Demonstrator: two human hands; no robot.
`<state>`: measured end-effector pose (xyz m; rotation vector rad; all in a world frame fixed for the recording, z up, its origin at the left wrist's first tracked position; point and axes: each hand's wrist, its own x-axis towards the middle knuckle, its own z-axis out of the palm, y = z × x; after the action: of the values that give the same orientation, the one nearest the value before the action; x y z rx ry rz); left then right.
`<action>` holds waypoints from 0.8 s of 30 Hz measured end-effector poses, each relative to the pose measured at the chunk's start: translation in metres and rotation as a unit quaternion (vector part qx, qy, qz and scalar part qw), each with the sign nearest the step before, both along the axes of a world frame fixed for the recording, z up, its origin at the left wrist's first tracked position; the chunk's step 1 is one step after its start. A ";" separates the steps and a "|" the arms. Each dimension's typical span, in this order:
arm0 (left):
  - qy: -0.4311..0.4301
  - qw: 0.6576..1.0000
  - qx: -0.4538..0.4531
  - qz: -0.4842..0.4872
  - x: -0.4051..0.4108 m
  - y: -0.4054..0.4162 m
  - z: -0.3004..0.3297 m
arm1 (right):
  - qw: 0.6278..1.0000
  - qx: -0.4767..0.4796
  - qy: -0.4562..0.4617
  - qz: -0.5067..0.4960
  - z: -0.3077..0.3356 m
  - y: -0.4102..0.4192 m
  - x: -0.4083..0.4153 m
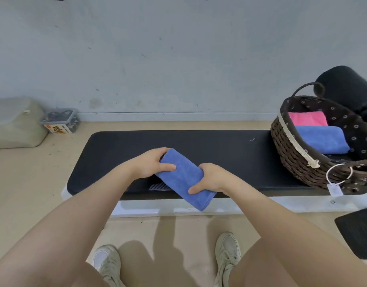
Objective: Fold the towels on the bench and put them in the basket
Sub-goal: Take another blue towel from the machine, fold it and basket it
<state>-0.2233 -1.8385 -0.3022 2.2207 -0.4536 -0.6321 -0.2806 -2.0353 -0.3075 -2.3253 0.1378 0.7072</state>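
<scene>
Left hand and right hand grip folded blue towel

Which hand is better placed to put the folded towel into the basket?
The right hand. It grips the blue towel on the side nearer the basket; the left hand would have to cross over.

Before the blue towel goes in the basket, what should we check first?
1. Blue towel folded into a neat strip: ok.
2. Left hand grips its far end: ok.
3. Right hand grips its near end: ok.
4. Room left in the basket beside the pink towel and the folded blue towel: ok.
5. Bench between hands and basket free of obstacles: ok.
6. More towels waiting outside the view: cannot tell.
</scene>
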 end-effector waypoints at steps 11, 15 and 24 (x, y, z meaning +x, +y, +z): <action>0.092 0.943 -0.315 0.054 -0.026 -0.097 0.048 | 0.945 0.294 -0.092 -0.111 0.068 -0.141 -0.029; 0.125 0.923 -0.363 0.014 -0.024 -0.151 0.064 | 0.929 0.333 -0.126 -0.104 0.095 -0.186 -0.048; 0.085 0.951 -0.291 -0.053 -0.011 -0.268 0.096 | 0.882 0.297 -0.226 -0.288 0.128 -0.294 -0.044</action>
<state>-0.2341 -2.1067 -0.2060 1.5785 -0.5866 -0.6405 -0.3248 -2.3290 -0.1800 -1.6583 0.3296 -0.1050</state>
